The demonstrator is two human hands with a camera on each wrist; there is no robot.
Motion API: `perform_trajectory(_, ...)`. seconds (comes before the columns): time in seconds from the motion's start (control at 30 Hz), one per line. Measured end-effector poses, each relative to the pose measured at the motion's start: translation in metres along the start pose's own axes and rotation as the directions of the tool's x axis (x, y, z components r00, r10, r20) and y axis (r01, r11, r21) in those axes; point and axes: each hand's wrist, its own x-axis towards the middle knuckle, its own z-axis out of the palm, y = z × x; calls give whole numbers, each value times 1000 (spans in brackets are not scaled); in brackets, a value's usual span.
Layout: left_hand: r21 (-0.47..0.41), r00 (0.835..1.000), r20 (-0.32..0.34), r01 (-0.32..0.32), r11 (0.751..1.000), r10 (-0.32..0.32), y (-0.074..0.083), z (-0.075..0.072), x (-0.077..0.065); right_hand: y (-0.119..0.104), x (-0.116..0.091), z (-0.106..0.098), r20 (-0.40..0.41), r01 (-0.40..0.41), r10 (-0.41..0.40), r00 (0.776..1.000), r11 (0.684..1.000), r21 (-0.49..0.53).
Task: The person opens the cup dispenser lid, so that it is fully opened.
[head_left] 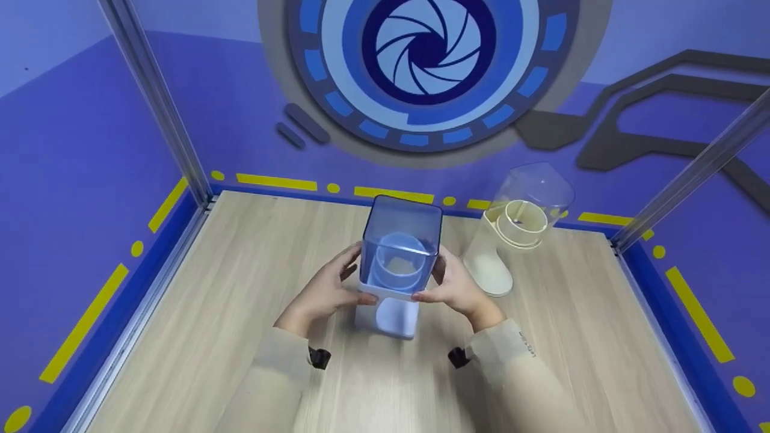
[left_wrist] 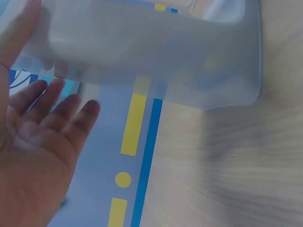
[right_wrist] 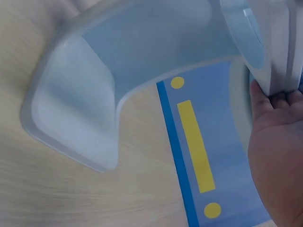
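A light blue stand (head_left: 397,316) with a flat foot and a curved neck carries a see-through, blue-tinted square container (head_left: 402,222) at its top. A round ring shows inside the container. My left hand (head_left: 325,290) grips the upper part from the left, its thumb on the near edge. On the opposite side my right hand (head_left: 455,288) holds it likewise, thumb in front and fingers round the side. The right wrist view shows the foot (right_wrist: 71,99) close to the tabletop; whether it touches, I cannot tell.
Behind my right hand stands a similar cream stand (head_left: 490,273) with a clear container (head_left: 538,180). The wooden tabletop (head_left: 240,270) is bounded by a purple back wall (head_left: 240,108) and side walls, with metal posts (head_left: 159,90) at the corners.
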Motion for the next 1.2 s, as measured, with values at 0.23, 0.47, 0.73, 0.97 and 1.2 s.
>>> perform_trajectory(0.23, -27, 999, 45, -27, 999, 29, -1, 0, -6, 2, 1, 11, 114, 16, -23, 993, 998, 68)
perform_trajectory(0.47, -19, 995, -60, -83, 996, 82, -9, 7, -17, 7, 4, 18, 201, -11, -15, 980, 992, 127)
perform_trajectory(0.73, -46, 993, -91, -82, 996, 78, -18, 15, -20, -15, -2, 23, 190, 0, -31, 981, 986, 165)
perform_trajectory(0.97, -76, 994, -82, -74, 994, 68, -16, 17, -15, -61, 8, 48, -103, 92, -77, 992, 985, 149)
perform_trajectory(1.2, -99, 995, -88, -65, 993, 56, -14, 26, -10, -64, 7, 60, -280, 79, -36, 959, 986, 144)
